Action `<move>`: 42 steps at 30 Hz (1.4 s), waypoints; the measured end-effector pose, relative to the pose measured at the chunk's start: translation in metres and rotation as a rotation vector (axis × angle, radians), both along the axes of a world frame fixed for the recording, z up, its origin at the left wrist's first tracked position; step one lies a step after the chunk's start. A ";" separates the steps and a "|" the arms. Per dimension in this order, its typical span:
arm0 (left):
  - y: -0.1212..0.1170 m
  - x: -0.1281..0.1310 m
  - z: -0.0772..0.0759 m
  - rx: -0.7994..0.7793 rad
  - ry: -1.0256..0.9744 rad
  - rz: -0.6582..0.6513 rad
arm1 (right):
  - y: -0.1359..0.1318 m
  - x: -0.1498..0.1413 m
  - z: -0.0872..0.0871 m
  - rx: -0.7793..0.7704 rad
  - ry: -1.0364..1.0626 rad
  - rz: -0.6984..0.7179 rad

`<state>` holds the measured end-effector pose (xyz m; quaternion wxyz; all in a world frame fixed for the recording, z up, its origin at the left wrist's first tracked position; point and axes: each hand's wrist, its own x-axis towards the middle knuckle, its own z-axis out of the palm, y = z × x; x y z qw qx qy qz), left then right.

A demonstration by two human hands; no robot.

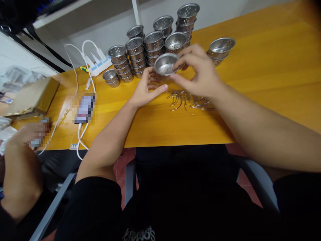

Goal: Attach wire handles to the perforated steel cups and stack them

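A small perforated metal cup (166,65) is held up above the table, tilted so that its inside shows. My right hand (200,68) pinches it at the right side of its rim with thumb and fingers. Close by on the left is my left hand (146,88), its thumb stretched out below the cup and its fingers partly hidden behind it; whether these touch the cup I cannot tell. Under both hands lies a loose pile of thin curved metal wires (187,100). Behind them stand several stacks of similar perforated cups (153,43).
A short cup stack (222,50) stands apart at the right. On the left lie a phone (85,108) with a white cable and a white power strip (101,63). Further left are a cardboard box (32,97) and another person's hand (31,132). The yellow table (155,134) ends before my body.
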<state>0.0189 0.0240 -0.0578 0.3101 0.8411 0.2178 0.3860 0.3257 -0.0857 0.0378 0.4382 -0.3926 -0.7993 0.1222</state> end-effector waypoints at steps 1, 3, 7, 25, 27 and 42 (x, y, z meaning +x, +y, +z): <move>0.000 -0.001 0.001 -0.019 0.004 0.016 | 0.004 0.008 0.003 0.061 0.007 -0.089; 0.001 -0.002 0.001 -0.030 0.015 0.041 | 0.019 0.029 0.009 0.166 0.018 -0.298; 0.006 -0.004 -0.004 -0.016 0.054 0.073 | 0.055 0.072 0.009 0.127 0.050 -0.719; 0.003 -0.006 -0.002 0.018 0.095 0.104 | 0.066 0.089 -0.011 -0.225 0.012 -1.052; 0.003 -0.006 -0.001 0.032 0.096 0.104 | 0.066 0.087 -0.011 -0.256 -0.009 -1.054; 0.043 -0.088 0.059 0.395 -0.248 0.831 | 0.041 0.067 0.005 0.050 -0.001 -0.479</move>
